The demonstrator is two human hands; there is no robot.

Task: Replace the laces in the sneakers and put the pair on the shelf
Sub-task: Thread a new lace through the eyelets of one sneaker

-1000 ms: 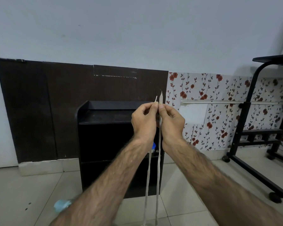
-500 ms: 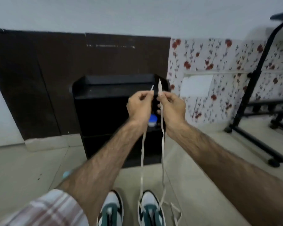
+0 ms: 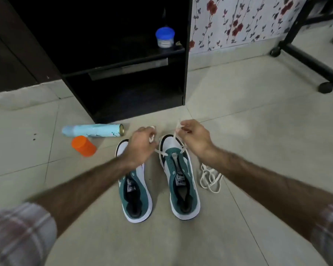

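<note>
Lower centre of the frame: two teal-and-white sneakers stand side by side on the tiled floor, the left sneaker (image 3: 135, 191) unlaced, the right sneaker (image 3: 181, 179) threaded only at its lowest eyelets. A loose lace (image 3: 210, 177) lies coiled just beside it, right of centre. Above them, your left hand (image 3: 140, 144) pinches one end of the threaded lace (image 3: 162, 152); your right hand (image 3: 195, 137) pinches the other end. Left of centre: orange cap (image 3: 83, 145), spray can (image 3: 93, 130). Upper centre: black shelf (image 3: 185, 60) holding a blue-lidded jar (image 3: 165, 37)
</note>
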